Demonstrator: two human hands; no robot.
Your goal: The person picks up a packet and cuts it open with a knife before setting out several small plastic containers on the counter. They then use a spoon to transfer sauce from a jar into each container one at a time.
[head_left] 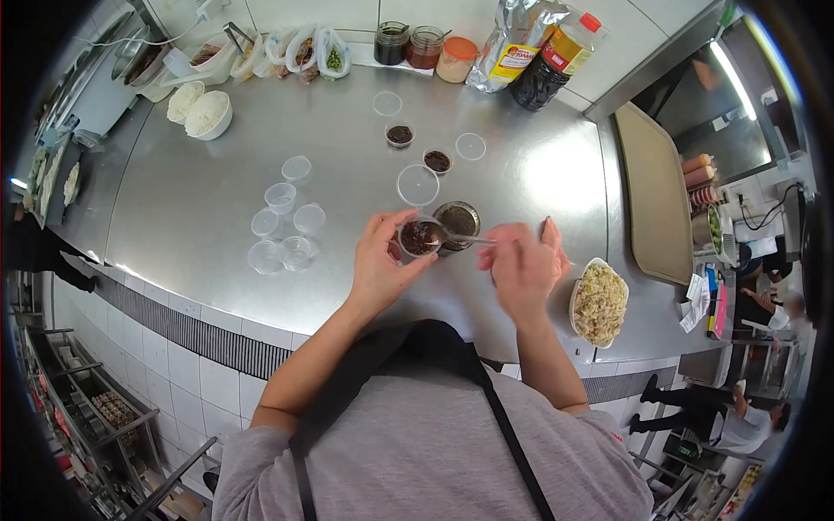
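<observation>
My left hand [387,265] is closed around a small clear plastic cup [420,236] with dark reddish-brown sauce in it. A metal spoon [462,238] is gripped by my right hand [524,262], its bowl over the cup at the sauce. Just behind the spoon stands an open glass jar [458,217] of dark contents, partly covered by the spoon. Two more small cups of dark sauce, one cup [437,161] nearer and another cup [400,135] farther back, sit beyond my hands. Clear round lids [418,185] lie around them.
Several clear cups [281,198] stand on the left of the steel counter [200,174]. A bowl of fried rice [599,304] is by the right edge, white rice bowls [208,115] at back left. Jars [426,47] and a bottle [556,65] line the wall. A co-worker [721,417] stands far right.
</observation>
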